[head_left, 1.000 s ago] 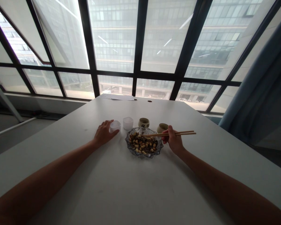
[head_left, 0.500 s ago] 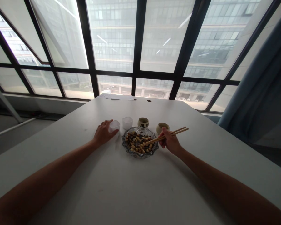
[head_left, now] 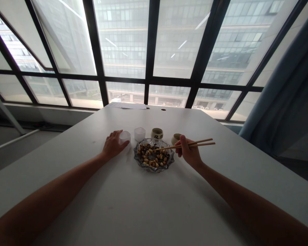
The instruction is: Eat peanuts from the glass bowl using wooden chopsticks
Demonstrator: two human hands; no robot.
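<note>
My left hand (head_left: 113, 144) curls round a small translucent plastic cup (head_left: 125, 136), thumb in front and fingers behind. In my right hand (head_left: 190, 152) is a pair of wooden chopsticks (head_left: 166, 148), held across to the left. Their tips reach over a scalloped glass dish (head_left: 154, 168) and sit close to or on the contents, a mix of peanuts and dark seeds (head_left: 159, 158). Whether the tips pinch a piece is too small to tell. One pale green ceramic cup (head_left: 176, 138) stands just behind my right hand, partly covered by it.
Behind the dish stand a second translucent cup (head_left: 140, 134) and another green ceramic cup (head_left: 157, 133) with dark characters. Paper sheets (head_left: 128, 106) lie at the far end of the white table (head_left: 143, 205). A blue curtain (head_left: 279, 102) hangs at the right.
My right hand has shifted slightly right, and the chopsticks are now flatter, their tips higher and farther back in the dish. My left hand stays at the plastic cup.
</note>
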